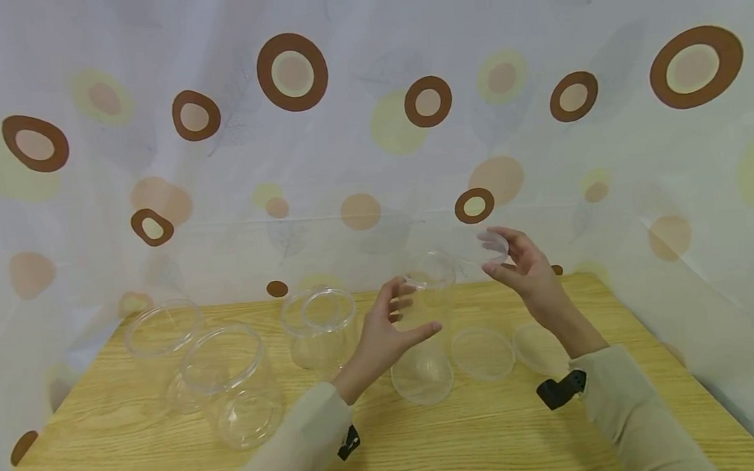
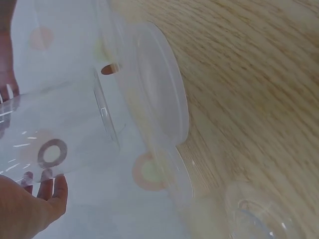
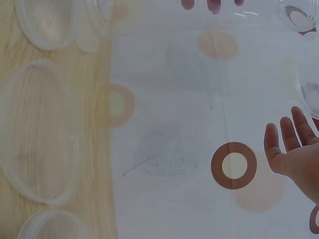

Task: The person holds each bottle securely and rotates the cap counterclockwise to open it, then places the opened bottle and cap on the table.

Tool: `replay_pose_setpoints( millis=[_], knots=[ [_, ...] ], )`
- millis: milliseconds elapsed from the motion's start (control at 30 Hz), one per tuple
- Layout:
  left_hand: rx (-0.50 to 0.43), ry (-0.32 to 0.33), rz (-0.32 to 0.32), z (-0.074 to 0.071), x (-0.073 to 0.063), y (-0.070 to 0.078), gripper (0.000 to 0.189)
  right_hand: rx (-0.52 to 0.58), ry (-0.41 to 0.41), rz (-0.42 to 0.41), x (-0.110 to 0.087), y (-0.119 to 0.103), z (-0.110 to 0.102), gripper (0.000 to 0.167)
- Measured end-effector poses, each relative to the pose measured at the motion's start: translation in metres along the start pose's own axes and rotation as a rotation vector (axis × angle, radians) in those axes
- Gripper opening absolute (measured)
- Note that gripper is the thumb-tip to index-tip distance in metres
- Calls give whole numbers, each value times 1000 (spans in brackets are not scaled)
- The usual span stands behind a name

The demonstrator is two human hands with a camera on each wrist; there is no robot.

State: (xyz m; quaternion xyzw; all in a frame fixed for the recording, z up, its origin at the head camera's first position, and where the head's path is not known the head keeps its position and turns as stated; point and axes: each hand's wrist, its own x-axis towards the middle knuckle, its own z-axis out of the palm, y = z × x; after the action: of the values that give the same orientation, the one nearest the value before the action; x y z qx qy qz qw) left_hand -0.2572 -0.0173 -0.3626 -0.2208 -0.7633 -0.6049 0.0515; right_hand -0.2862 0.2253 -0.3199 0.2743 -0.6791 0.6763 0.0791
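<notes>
My left hand [image 1: 388, 332] grips a clear plastic jar [image 1: 437, 290] around its side, thumb toward me and fingers behind. In the left wrist view the jar [image 2: 75, 134] is lifted, its base apart from the tabletop. My right hand [image 1: 527, 275] holds a thin clear round lid [image 1: 498, 247] by its edge, just right of the jar's mouth. The lid is faint, and only part of its rim shows. Below the hands, three clear lids lie on the table: a left lid [image 1: 423, 381], a middle lid [image 1: 484, 355] and a right lid [image 1: 536, 347].
At the left of the wooden table [image 1: 436, 447] stand two clear jars, a back jar [image 1: 164, 344] and a front jar [image 1: 232, 386]. More clear jars [image 1: 321, 330] overlap near the centre back. Behind the table hangs a patterned cloth [image 1: 355, 140].
</notes>
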Motion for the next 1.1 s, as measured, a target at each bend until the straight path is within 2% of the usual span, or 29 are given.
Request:
replay_pose_setpoints(
  millis=[133, 367, 667, 767, 933, 1100],
  knots=[
    [15, 27, 14, 3, 5, 8, 77, -24, 9, 71, -2, 9, -9, 56],
    [22, 84, 0, 17, 26, -20, 80, -154, 24, 130, -3, 28, -24, 58],
    [-3, 116, -21, 29, 40, -22, 81, -334, 36, 217, 1, 54, -36, 61],
    [3, 131, -28, 32, 47, -29, 82, -379, 34, 265, 2, 59, -39, 66],
    [10, 136, -28, 36, 51, -34, 80, -473, 16, 339, 1, 68, -44, 73],
    [-7, 125, -36, 40, 54, -39, 82, -539, -10, 360, 0, 76, -49, 77]
  ],
)
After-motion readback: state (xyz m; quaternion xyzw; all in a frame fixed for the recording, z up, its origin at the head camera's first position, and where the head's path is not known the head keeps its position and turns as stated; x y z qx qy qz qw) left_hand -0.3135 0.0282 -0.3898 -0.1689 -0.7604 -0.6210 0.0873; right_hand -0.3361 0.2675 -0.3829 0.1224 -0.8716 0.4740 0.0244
